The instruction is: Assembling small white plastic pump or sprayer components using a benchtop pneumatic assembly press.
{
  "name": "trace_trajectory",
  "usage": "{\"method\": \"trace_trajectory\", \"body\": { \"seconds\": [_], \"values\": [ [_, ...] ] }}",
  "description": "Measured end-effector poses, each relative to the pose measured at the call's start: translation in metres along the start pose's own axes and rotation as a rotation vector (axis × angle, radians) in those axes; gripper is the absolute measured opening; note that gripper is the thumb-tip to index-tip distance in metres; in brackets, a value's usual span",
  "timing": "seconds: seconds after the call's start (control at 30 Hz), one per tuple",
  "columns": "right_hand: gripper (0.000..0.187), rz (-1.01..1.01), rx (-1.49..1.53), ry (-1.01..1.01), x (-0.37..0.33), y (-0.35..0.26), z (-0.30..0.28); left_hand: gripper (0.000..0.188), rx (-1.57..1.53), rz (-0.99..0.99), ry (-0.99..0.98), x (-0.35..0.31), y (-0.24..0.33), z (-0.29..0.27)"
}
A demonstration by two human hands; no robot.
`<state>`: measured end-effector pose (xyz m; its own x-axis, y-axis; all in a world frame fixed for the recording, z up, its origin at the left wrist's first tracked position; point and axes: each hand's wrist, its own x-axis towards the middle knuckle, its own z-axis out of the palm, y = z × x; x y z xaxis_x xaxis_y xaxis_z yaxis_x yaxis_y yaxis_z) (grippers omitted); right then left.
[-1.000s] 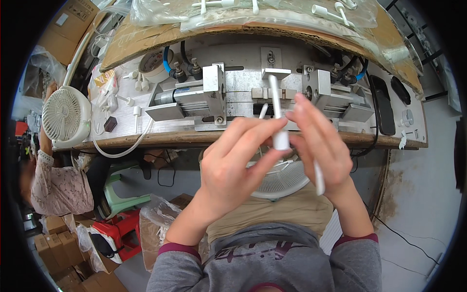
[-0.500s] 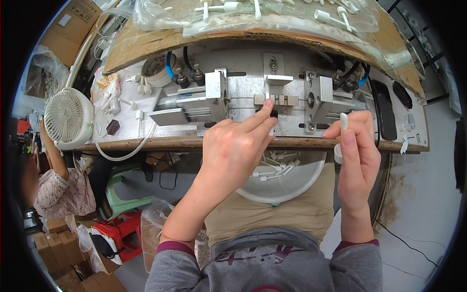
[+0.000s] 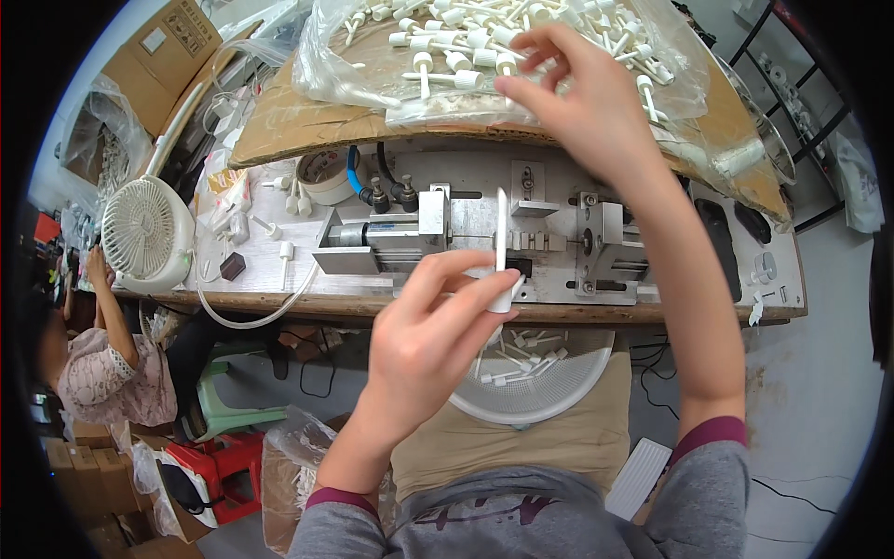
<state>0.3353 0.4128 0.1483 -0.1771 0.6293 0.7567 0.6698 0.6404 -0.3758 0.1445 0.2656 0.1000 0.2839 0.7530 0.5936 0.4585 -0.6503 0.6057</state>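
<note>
1. With the seated person as the dial's hub, a white mesh basket (image 3: 521, 419) sits in the lap at twelve o'clock, several small white pieces (image 3: 507, 375) lying in it.
2. Just past it, towards eleven, the left hand (image 3: 419, 335) is raised with fingertips closed on a white rod (image 3: 502, 238), held near upright at its broad lower end, in front of the surface (image 3: 358, 306).
3. That surface has a worn wooden front edge. On it, at twelve, a slotted metal block (image 3: 537, 241) lies between two metal clamp units, one (image 3: 434, 219) towards eleven, the other (image 3: 596, 242) towards one.
4. Further round, a white fan (image 3: 140, 224) stands at ten, a tape roll (image 3: 326, 177) lies at eleven and a black phone-like slab (image 3: 717, 238) at one.
5. Beyond, at twelve, a cardboard sheet (image 3: 307, 140) carries clear plastic and a heap of white capped sticks (image 3: 447, 42). The right hand (image 3: 582, 102) is over it, fingers parted; I can't tell whether they touch.
6. Around the room: a red stool (image 3: 233, 466) at nine, a co-worker in a patterned top (image 3: 121, 363) between nine and ten, a black rack (image 3: 808, 70) at one.
</note>
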Motion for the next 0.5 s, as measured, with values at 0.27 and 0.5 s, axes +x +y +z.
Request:
{"method": "trace_trajectory", "body": {
  "seconds": [0.27,0.5],
  "values": [
    [0.047,0.323,-0.487,-0.714,0.095,0.022,0.039,0.027,0.377,0.093,-0.17,-0.013,-0.016,0.031],
    [0.048,0.233,-0.613,-0.804,0.094,0.037,0.02,0.026,0.383,0.083,-0.211,-0.005,-0.022,0.032]
  ]
}}
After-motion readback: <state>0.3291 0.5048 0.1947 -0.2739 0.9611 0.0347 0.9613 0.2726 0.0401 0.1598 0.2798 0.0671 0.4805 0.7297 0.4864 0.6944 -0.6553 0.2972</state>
